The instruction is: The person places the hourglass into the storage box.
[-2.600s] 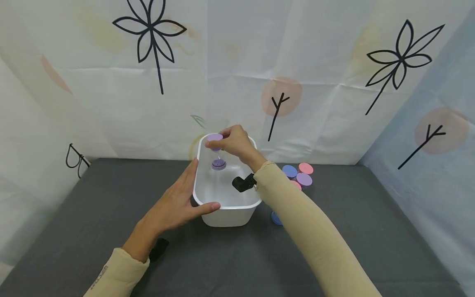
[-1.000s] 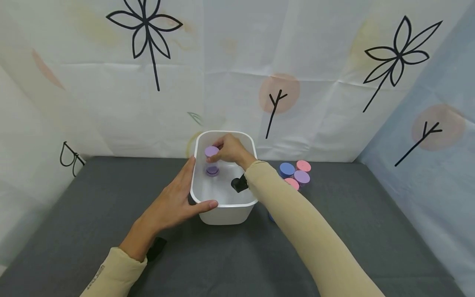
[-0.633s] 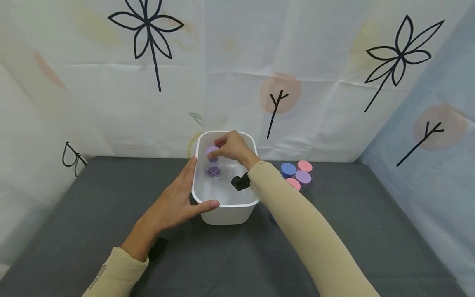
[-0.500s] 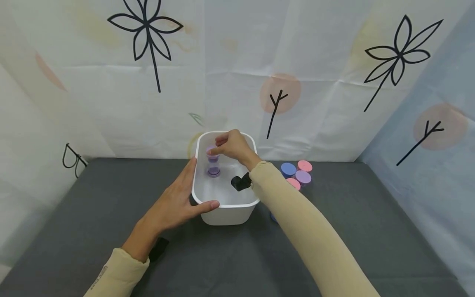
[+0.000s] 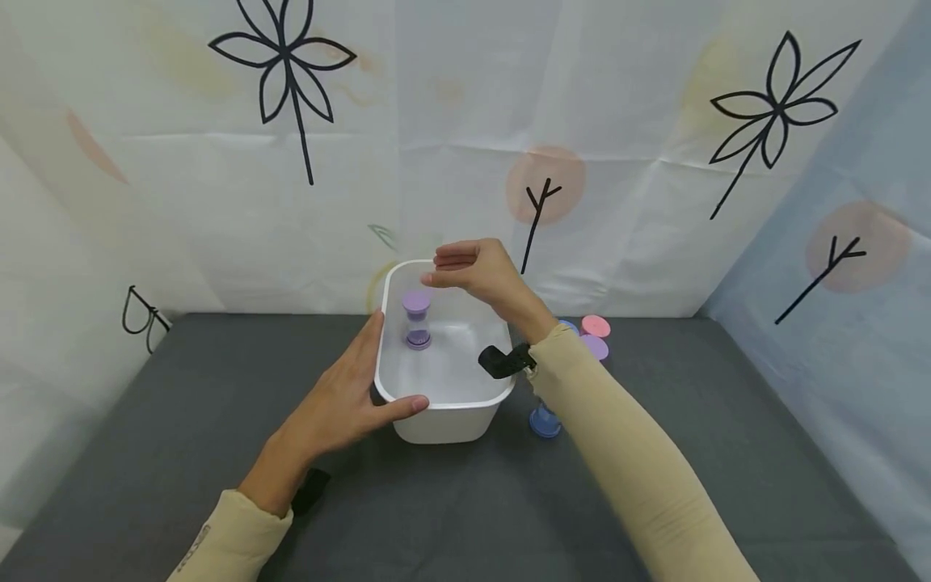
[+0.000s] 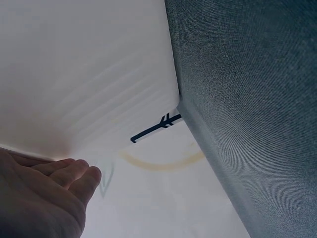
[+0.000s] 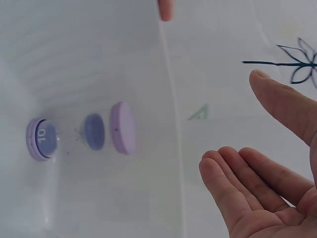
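Note:
A purple-capped hourglass sand timer (image 5: 418,318) stands upright inside the white plastic tub (image 5: 445,416), near its left wall. The number 10 shows on one of its ends in the right wrist view, where the sand timer (image 7: 89,133) lies sideways to the camera. My right hand (image 5: 487,275) hovers over the tub's back right rim, fingers and thumb apart, holding nothing. My left hand (image 5: 338,392) rests along the tub's left side with straight fingers, its thumb at the front rim. In the left wrist view, the left hand's fingertips (image 6: 74,176) lie against the tub's outer wall.
Right of the tub, partly behind my right forearm, stand more sand timers: a pink-capped one (image 5: 596,326), a purple-capped one (image 5: 595,347) and a blue one (image 5: 545,422). A dark grey cloth (image 5: 218,420) covers the table. Printed fabric (image 5: 451,97) hangs behind.
My right hand has lowered the purple sand timer into the tub, let go of it, and moved up and to the right. The left hand has stayed on the tub.

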Motion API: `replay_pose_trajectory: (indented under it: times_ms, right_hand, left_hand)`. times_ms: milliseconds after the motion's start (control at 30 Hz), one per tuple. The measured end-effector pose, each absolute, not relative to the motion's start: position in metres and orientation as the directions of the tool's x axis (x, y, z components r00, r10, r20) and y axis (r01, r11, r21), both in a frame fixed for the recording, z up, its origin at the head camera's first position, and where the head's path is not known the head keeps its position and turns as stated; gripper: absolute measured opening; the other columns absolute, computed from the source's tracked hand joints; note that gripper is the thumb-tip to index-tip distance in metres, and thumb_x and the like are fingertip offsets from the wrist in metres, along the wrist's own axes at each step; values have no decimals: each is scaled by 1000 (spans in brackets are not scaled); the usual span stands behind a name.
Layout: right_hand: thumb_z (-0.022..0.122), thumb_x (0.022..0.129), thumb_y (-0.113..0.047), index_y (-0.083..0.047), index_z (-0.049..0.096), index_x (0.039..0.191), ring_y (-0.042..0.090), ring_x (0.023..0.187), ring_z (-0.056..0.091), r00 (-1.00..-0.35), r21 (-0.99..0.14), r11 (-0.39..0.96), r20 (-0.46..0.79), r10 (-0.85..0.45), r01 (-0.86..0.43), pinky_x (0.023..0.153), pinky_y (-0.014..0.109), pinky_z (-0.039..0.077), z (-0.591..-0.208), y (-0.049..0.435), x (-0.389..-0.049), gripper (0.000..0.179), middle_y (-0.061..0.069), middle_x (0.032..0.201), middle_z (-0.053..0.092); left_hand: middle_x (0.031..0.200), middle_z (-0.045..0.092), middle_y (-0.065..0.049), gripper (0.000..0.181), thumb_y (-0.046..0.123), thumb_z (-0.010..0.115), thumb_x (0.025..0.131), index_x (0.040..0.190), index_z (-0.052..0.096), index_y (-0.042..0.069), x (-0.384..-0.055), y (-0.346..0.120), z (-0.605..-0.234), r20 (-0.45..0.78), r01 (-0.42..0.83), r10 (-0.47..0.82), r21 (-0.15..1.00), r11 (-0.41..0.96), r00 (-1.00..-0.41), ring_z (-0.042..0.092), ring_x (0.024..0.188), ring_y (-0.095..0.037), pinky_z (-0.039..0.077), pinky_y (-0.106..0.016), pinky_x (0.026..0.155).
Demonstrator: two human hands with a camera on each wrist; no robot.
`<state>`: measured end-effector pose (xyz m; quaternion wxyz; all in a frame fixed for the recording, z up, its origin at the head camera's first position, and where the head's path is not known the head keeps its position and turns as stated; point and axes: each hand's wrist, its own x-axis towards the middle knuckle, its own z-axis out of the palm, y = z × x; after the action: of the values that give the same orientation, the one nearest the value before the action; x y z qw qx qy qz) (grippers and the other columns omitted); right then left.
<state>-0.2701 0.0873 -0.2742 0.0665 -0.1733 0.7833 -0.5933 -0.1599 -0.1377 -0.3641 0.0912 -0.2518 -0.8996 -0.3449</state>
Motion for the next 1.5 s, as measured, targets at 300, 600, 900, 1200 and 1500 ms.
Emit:
replay_pose_trajectory:
  times_ms: [300, 600, 900, 1200, 1500]
  right_hand:
    - [81, 87, -9, 1, 60, 138, 23, 118, 66, -930, -973, 148, 116, -350, -177, 99, 34, 50, -275, 135, -237, 57, 12, 131, 66]
    - [77, 87, 1, 7, 56, 139, 23, 116, 67, -936, -966, 153, 151, -318, -207, 94, 30, 52, -290, 181, -212, 56, 21, 134, 63]
    - [74, 89, 7, 15, 52, 138, 12, 109, 69, -952, -964, 42, 251, -176, -262, 89, 25, 53, -308, 244, -202, 54, 6, 120, 71]
    - [78, 87, 1, 5, 63, 131, 11, 103, 70, -959, -959, 59, 279, 46, -276, 86, 18, 52, -333, 285, -201, 47, 0, 113, 73]
    - [80, 89, -11, 10, 52, 141, 0, 103, 65, -971, -924, 348, 210, 117, -159, 83, 14, 50, -351, 302, -209, 63, 5, 123, 68]
  left_hand:
    - [169, 8, -5, 121, 58, 76, 85, 164, -4, 16, -160, -136, -364, 344, 519, 389, 587, 621, -854, 27, 148, -29, 36, -58, 108]
    - [169, 12, -6, 120, 57, 78, 83, 164, -2, 17, -163, -136, -368, 381, 543, 387, 577, 609, -839, 33, 145, -27, 40, -57, 105]
    - [169, 10, -5, 121, 55, 78, 83, 164, -5, 21, -163, -136, -367, 372, 538, 388, 591, 601, -843, 32, 145, -28, 39, -59, 106]
    - [169, 12, -4, 120, 55, 78, 83, 164, -5, 24, -161, -136, -366, 372, 536, 386, 595, 599, -844, 34, 144, -28, 40, -58, 105]
    - [168, 13, -3, 120, 56, 78, 83, 164, -5, 25, -162, -137, -365, 366, 532, 387, 593, 604, -846, 33, 144, -27, 39, -58, 105]
